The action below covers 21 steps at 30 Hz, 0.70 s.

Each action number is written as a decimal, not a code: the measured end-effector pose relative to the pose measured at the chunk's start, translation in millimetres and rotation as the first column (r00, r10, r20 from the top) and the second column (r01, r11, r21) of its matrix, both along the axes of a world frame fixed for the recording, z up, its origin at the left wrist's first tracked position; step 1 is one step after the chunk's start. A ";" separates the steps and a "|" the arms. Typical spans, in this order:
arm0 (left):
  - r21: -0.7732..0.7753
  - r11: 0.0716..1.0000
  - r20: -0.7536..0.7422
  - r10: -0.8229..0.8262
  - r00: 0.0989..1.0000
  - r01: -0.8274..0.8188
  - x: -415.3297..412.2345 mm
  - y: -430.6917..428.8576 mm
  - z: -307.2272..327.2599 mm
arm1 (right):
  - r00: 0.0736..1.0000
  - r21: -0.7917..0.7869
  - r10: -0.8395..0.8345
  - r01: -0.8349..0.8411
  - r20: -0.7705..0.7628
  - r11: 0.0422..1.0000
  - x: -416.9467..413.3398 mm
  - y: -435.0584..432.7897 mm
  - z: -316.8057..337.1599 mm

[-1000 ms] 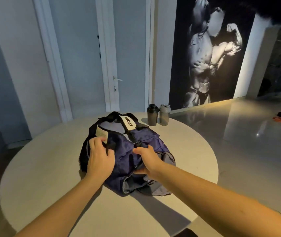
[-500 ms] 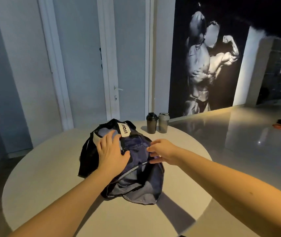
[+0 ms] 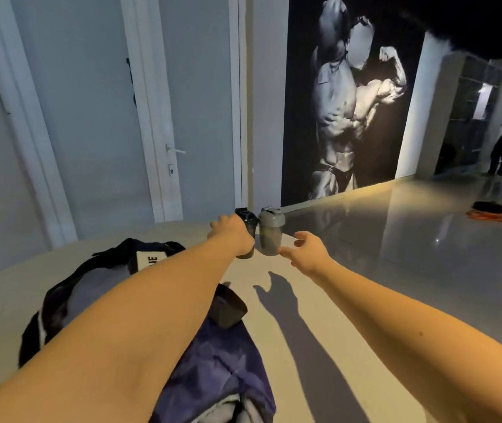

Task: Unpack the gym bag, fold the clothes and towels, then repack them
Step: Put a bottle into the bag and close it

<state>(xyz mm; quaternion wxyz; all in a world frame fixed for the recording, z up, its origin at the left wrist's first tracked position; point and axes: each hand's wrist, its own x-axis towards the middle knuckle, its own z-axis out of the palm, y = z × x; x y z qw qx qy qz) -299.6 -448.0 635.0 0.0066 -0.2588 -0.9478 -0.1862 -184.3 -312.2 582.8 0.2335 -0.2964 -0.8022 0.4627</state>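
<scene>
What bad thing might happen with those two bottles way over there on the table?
The black shaker and grey shaker stand side by side near the far rim of the table. Lifting the black one with the left hand might knock the grey one off, since the right hand does not hold it yet. The left forearm crosses the gym bag and may drag it.

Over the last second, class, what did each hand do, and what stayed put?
Both hands left the gym bag and reached forward: the left hand now grips the black shaker, the right hand hovers open beside the grey shaker. Bag and both shakers stay on the table.
</scene>
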 end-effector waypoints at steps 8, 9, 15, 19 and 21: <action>0.077 0.996 0.041 0.035 0.999 -0.039 -153.1 104.2 -21.2 | 0.993 -0.028 -0.048 0.045 -0.112 0.999 -137.3 103.5 -42.5; 0.078 0.997 0.046 0.024 0.999 -0.027 -162.7 111.3 -27.0 | 0.991 -0.043 -0.033 0.027 -0.133 0.999 -148.3 109.1 -44.2; 0.130 0.990 0.126 -0.068 0.990 0.051 -194.6 133.1 -59.2 | 0.986 -0.124 0.046 -0.067 -0.162 0.990 -191.5 132.9 -59.4; 0.186 0.981 0.125 -0.069 0.990 0.045 -192.7 133.6 -61.5 | 0.979 -0.046 0.038 -0.048 -0.201 0.998 -195.0 134.8 -67.9; 0.141 0.989 0.121 -0.066 0.990 0.048 -185.7 130.9 -58.5 | 0.975 -0.024 0.056 -0.062 -0.214 0.998 -186.4 134.2 -69.1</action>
